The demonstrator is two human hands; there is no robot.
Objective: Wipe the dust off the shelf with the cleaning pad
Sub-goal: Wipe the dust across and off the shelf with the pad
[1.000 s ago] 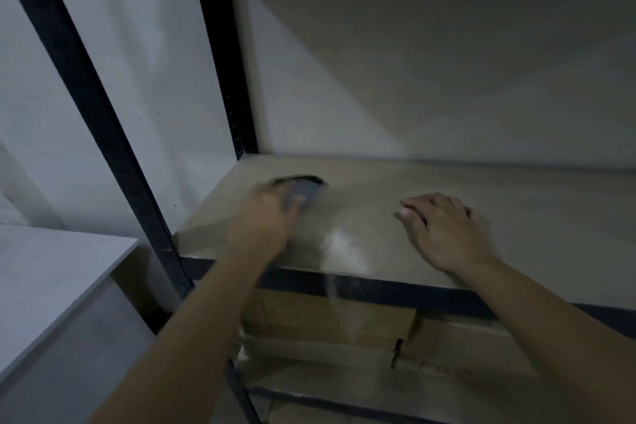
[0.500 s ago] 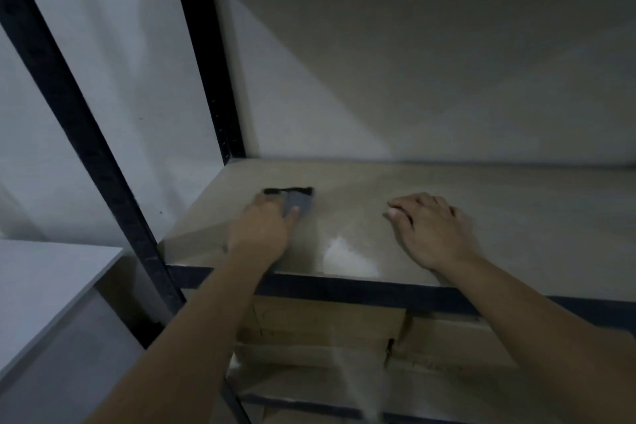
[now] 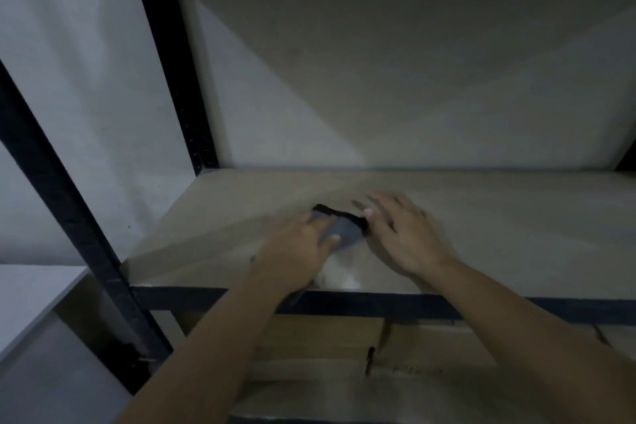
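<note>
A dim beige shelf board (image 3: 499, 227) spans the view, held in a black metal frame. On it lies a grey cleaning pad (image 3: 346, 230) with a black far edge. My left hand (image 3: 297, 249) presses down on the pad's left part, fingers over it. My right hand (image 3: 401, 234) lies flat on the board just right of the pad, fingers spread, its thumb at the pad's right edge. A pale dusty smear (image 3: 339, 277) shows on the board near the front rail, between my wrists.
A black upright post (image 3: 69, 217) rises at the front left and another (image 3: 172, 55) at the back left. The black front rail (image 3: 378, 305) edges the shelf. Cardboard boxes (image 3: 344, 348) sit on the level below. A white surface (image 3: 31, 299) lies at the far left.
My left hand has slid the pad to the right, up against my right hand. The view has shifted so the shelf sits more to the right.
</note>
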